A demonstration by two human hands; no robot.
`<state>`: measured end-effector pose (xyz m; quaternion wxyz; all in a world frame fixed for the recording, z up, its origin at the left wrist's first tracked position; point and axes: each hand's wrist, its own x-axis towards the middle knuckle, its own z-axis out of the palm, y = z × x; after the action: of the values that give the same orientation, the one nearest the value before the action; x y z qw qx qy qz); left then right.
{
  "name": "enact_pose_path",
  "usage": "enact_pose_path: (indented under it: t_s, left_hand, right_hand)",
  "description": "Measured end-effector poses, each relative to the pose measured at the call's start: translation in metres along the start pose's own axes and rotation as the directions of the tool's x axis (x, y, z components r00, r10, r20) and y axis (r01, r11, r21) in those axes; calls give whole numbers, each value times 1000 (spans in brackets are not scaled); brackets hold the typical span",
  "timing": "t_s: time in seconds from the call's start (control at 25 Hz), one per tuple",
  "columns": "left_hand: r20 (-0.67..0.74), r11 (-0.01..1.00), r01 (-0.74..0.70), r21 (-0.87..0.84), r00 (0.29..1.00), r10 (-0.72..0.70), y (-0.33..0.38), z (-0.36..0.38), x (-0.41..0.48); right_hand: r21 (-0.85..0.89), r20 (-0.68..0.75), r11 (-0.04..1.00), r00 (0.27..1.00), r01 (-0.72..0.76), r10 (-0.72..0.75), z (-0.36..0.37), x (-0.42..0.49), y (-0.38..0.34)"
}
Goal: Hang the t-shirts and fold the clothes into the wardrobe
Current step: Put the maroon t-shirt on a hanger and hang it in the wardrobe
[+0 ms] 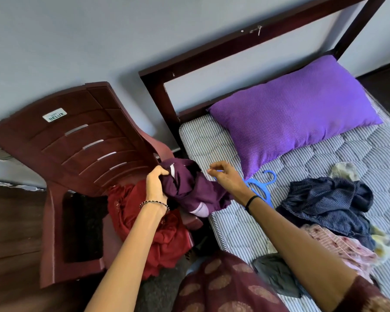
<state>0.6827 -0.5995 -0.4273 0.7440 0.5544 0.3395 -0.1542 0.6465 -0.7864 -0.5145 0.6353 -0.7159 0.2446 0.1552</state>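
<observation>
Gripping a bunched purple shirt [189, 188] near its collar, the left hand [155, 183] holds it up between the brown plastic chair [77, 143] and the striped mattress [212, 140]. The right hand [225, 176] hovers over one end of a blue hanger [251, 183] lying on the mattress. Its fingers are curled, with thumb and forefinger close together, but I cannot tell if they pinch the hanger. A red cloth [158, 233] lies on the chair seat.

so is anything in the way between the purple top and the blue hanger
Nothing visible. The left hand grips the purple top by the mattress edge; the blue hanger lies on the mattress right beside it, partly under the right hand. Whether that hand grips the hanger is unclear.
</observation>
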Motion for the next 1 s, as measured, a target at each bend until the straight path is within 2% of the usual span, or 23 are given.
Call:
enact_pose_path:
  t_s: [0.12,0.24,0.36,0.48,0.64,0.76,1.0]
  left_hand:
    - [45,999,-37,12,998,37,-4,9,15]
    - [7,972,-120,203,993,121,-16,18,31]
    - [75,900,-230,371,973,218,-32,26,40]
    - [109,846,-284,452,959,263,-46,35,44]
    - [106,801,-288,524,956,274,-65,39,55]
    - [90,807,-261,530,963,252,-75,37,61]
    - [36,830,-189,524,979,200,-86,39,59]
  right_hand:
    - [-8,-2,997,997,-81,81,-11,2,22]
    - [-36,-25,983,983,-183,182,-30,8,55]
    - [-129,-63,953,962,-273,266,-54,15,81]
    - [-254,-128,903,937,-347,324,-71,24,107]
    - [-411,-203,815,912,-409,356,-85,32,144]
    - [-512,-233,727,889,-457,394,-94,33,166]
    - [-390,-158,737,829,-551,536,-104,40,196]
